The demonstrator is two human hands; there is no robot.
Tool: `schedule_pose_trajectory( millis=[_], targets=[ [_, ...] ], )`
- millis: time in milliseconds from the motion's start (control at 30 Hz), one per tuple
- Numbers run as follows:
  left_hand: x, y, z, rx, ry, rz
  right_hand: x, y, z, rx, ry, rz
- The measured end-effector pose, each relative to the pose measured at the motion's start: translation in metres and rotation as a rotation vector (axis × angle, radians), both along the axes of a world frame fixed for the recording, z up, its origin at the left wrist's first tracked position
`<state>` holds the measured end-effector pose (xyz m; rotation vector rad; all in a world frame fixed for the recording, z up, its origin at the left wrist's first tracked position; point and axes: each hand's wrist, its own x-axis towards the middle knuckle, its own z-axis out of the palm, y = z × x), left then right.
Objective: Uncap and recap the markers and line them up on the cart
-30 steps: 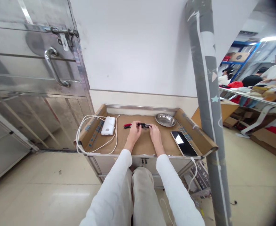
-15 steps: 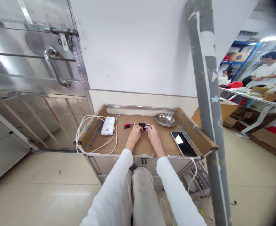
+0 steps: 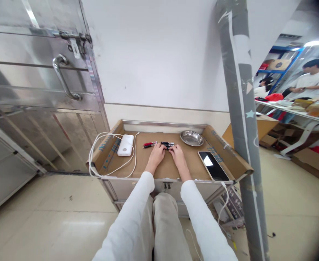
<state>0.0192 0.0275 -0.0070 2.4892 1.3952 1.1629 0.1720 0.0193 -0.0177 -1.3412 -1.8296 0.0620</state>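
Several black pens lie crosswise in a group on the brown cardboard surface. My left hand and my right hand meet the near side of this group, fingers closed on the two ends of a black pen. The fingers hide much of that pen. Just left of my left hand lie a few red and black pens.
A white power bank with a looped white cable is at the left. A shallow metal bowl stands back right, with a phone in front. Raised cardboard sides flank the surface. A wrapped grey pole rises at right.
My hands stay almost in place at the black pens, with the right fingers shifted slightly. The whole view has moved a little; the other things rest where they were.
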Motion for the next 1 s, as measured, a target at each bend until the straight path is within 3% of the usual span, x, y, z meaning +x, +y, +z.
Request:
schedule_pose_trajectory(
  millis=[200,400,667,1000],
  targets=[
    [-0.001,-0.001,0.003,-0.047,0.023,-0.013,-0.001,0.003,0.000,-0.020,0.015,0.116],
    [-0.001,-0.005,0.008,-0.061,0.063,0.063,0.000,0.001,0.003,-0.056,0.012,0.116],
    [-0.001,-0.008,0.007,0.004,0.124,0.173,-0.001,-0.005,0.007,-0.046,0.015,0.029],
    [0.000,-0.008,0.011,-0.052,0.153,0.150,-0.003,-0.009,0.012,-0.017,-0.206,-0.135]
  ],
)
